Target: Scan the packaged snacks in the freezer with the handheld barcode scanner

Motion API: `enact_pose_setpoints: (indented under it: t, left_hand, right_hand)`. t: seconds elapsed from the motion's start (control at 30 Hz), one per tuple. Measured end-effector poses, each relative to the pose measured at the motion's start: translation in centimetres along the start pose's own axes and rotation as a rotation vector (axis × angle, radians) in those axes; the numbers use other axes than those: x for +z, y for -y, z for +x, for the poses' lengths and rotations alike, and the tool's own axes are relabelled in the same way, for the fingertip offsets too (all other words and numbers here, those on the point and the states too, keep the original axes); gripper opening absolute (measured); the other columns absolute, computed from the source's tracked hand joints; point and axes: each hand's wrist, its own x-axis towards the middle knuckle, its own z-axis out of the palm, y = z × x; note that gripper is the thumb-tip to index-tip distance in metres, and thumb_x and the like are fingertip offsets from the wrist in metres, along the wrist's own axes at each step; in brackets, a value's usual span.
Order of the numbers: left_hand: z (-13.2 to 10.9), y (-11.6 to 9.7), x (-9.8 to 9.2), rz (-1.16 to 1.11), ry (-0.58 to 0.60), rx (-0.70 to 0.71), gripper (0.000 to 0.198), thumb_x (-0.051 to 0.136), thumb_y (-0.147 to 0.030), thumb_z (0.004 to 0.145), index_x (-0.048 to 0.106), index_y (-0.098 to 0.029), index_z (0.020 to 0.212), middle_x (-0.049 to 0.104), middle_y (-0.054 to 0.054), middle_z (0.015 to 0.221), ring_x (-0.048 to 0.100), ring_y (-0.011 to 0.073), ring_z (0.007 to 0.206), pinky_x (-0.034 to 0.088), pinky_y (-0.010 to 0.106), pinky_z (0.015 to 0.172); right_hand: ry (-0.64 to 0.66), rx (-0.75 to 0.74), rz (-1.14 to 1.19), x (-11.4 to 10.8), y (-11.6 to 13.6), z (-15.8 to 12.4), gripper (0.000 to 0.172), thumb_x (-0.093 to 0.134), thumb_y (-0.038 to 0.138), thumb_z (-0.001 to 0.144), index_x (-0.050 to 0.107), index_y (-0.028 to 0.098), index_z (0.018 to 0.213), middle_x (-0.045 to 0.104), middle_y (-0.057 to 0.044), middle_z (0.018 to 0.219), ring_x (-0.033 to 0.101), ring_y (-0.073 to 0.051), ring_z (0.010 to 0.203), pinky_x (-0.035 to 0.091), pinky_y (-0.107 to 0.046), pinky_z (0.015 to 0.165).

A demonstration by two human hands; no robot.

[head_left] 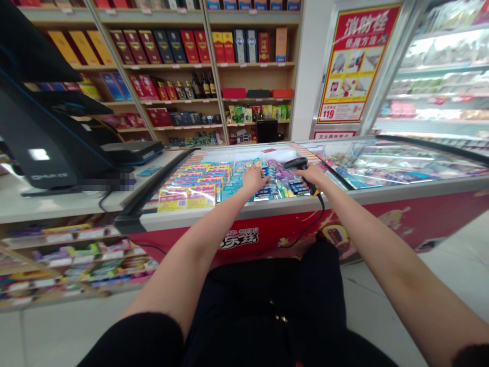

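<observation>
My right hand (pixel 312 176) is closed around the handle of a black barcode scanner (pixel 297 163), whose cable hangs down over the front of the chest freezer. My left hand (pixel 254 178) reaches over the colourful packets in the freezer, its fingers apart and touching or just above blue packets (pixel 234 188). Yellow and pink packets (pixel 201 196) lie in rows to the left of it. Between the two hands are dark blue packets (pixel 267 189) and purple ones (pixel 283 171).
The freezer's rim (pixel 229 210) runs across in front of me. A black checkout terminal (pixel 46 148) stands on the counter (pixel 49 206) at left. Behind are shelves of boxes and bottles (pixel 175 89). A glass-covered freezer section (pixel 382 163) extends right.
</observation>
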Motion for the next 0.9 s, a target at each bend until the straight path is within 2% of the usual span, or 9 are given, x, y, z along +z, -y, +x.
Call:
enact_pose_setpoints:
  t: [0.07, 0.13, 0.27, 0.43, 0.67, 0.9]
  left_hand:
    - [0.2, -1.1, 0.0, -0.016, -0.026, 0.041, 0.024, 0.066, -0.042, 0.089, 0.067, -0.018, 0.094, 0.062, 0.013, 0.12, 0.054, 0.0287, 0.12, 0.04, 0.037, 0.105]
    - [0.6, -2.4, 0.3, -0.036, -0.005, 0.09, 0.02, 0.066, -0.036, 0.089, 0.067, -0.018, 0.097, 0.063, 0.012, 0.118, 0.056, 0.0268, 0.117, 0.042, 0.035, 0.102]
    - [1.4, -5.2, 1.5, -0.081, 0.062, 0.167, 0.017, 0.066, -0.029, 0.089, 0.068, -0.018, 0.101, 0.066, 0.011, 0.116, 0.059, 0.025, 0.115, 0.044, 0.032, 0.101]
    - [2.1, -7.8, 3.9, -0.062, 0.2, 0.189, 0.022, 0.068, -0.031, 0.086, 0.072, -0.018, 0.104, 0.07, 0.011, 0.116, 0.064, 0.0261, 0.111, 0.048, 0.032, 0.096]
    - [3.9, -9.4, 6.0, 0.105, 0.38, 0.171, 0.019, 0.066, -0.035, 0.086, 0.075, -0.018, 0.088, 0.075, 0.012, 0.1, 0.069, 0.0261, 0.103, 0.052, 0.029, 0.088]
    - [5.2, -10.4, 7.2, 0.107, 0.382, 0.093, 0.025, 0.063, -0.03, 0.087, 0.074, -0.014, 0.103, 0.072, 0.019, 0.112, 0.068, 0.0308, 0.11, 0.052, 0.035, 0.092]
  right_hand:
    - [-0.029, 0.011, -0.015, -0.7, -0.2, 0.1, 0.026, 0.074, 0.025, 0.084, 0.055, 0.018, 0.068, 0.05, 0.001, 0.046, 0.046, -0.013, 0.039, 0.039, -0.024, 0.037]
    - [-0.052, 0.005, -0.015, -1.4, -0.5, 0.1, 0.027, 0.074, 0.024, 0.085, 0.054, 0.018, 0.067, 0.051, 0.001, 0.046, 0.046, -0.012, 0.038, 0.039, -0.024, 0.038]
    - [-0.081, 0.005, 0.016, -3.0, -1.3, 0.1, 0.027, 0.074, 0.022, 0.084, 0.052, 0.018, 0.068, 0.05, 0.003, 0.047, 0.045, -0.011, 0.037, 0.038, -0.023, 0.038]
    - [-0.112, 0.041, 0.052, -5.1, -2.7, 0.3, 0.026, 0.076, 0.023, 0.083, 0.054, 0.017, 0.07, 0.052, 0.003, 0.047, 0.046, -0.01, 0.037, 0.039, -0.023, 0.039]
    - [-0.144, 0.065, 0.084, -6.8, -4.1, 0.6, 0.03, 0.079, 0.022, 0.08, 0.052, 0.017, 0.067, 0.049, 0.005, 0.044, 0.044, -0.01, 0.035, 0.039, -0.022, 0.036]
    - [-0.134, 0.083, 0.092, -7.0, -5.1, 1.3, 0.027, 0.076, 0.02, 0.082, 0.052, 0.017, 0.07, 0.049, 0.005, 0.044, 0.045, -0.009, 0.034, 0.039, -0.021, 0.036]
